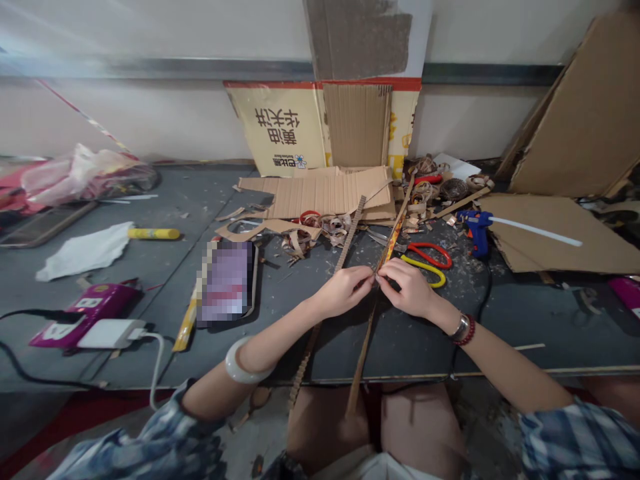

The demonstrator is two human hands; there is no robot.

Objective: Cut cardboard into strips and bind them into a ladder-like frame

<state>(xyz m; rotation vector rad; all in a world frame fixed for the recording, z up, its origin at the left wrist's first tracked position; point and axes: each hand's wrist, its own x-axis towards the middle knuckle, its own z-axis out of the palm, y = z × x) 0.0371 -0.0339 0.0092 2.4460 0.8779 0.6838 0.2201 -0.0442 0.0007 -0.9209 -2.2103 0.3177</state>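
Note:
Both hands meet over the front of the dark table, pinching one long narrow cardboard strip (369,330). My left hand (345,290) grips it from the left with closed fingers, and my right hand (406,285) pinches it from the right, fingertips almost touching. The strip's lower end hangs past the table edge; its upper part runs away toward the scraps. A second, corrugated cardboard strip (351,233) passes under my left hand and also overhangs the edge. Beside my right hand lie scissors (431,255) with red and yellow handles.
A blue glue gun (477,230) with a white stick rests at the right near a cardboard sheet (550,227). Cardboard pieces (325,193) and curled scraps lie behind the hands. Leftward are a phone (227,283), a yellow cutter (185,327) and a purple power strip (107,303).

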